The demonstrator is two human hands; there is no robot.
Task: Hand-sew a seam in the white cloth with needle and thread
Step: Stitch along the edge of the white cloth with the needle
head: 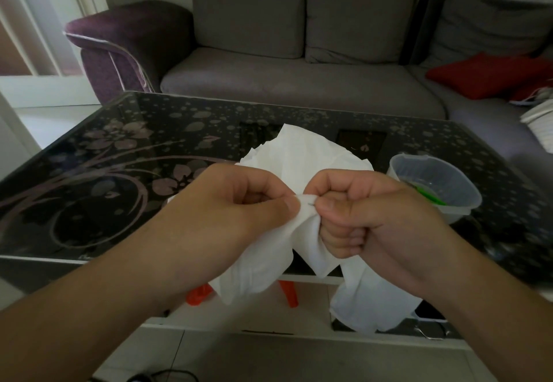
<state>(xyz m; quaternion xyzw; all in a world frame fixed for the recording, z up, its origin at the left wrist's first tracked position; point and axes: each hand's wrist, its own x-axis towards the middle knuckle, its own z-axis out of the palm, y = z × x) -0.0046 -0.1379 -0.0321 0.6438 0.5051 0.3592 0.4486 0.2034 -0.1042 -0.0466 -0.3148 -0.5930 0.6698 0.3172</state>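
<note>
crumpled white cloth (302, 157), both hands' fingers (263, 190) clamped on its bunched fold, needle (311, 200) between thumbs

1. You've got a grey sofa (299, 82) straight ahead, L-shaped, running along the back wall and turning down your right side
2. Its left armrest (125, 43) is dark purple velvet-ish with pale piping
3. Loose grey back cushions (359, 16) line the back, and a red cushion (484, 75) sits on the right section
4. In front of you is a black glass coffee table (119, 172) with a pale floral and swirl print, white trim on the near edge
5. Floor (269, 357) is light tile
6. Bright daylight comes from a white-framed doorway or window (36, 22) on the left; walls look white
</note>
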